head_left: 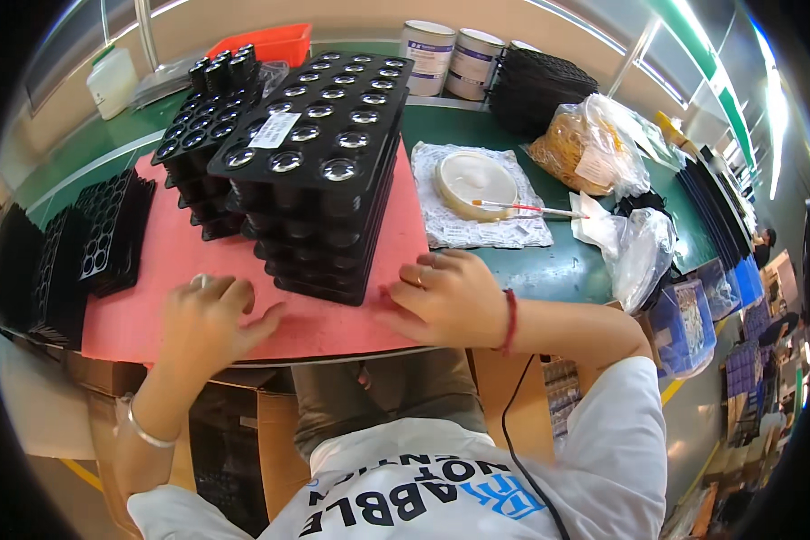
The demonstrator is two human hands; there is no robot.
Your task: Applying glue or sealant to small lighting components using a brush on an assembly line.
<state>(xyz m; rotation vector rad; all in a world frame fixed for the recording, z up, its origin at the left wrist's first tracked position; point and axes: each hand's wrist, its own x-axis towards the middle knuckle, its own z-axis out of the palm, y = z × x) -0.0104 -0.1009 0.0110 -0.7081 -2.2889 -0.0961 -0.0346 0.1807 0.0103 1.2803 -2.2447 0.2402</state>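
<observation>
Both hands are resting open on the pink mat (162,270): left hand (209,317) and right hand (445,297) are flanking the stack of black lens trays (319,171), gripping nothing.

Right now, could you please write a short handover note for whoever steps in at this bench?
Left hand: empty, resting on the pink mat.
Right hand: empty, flat on the mat beside the near stack of black trays.
The top tray holds clear round lenses in its pockets. A second, lower tray stack stands behind it to the left; more black trays lean at the mat's left edge.
Done: trays stacked.
Left: nothing in hand; stacks not moved off.
</observation>
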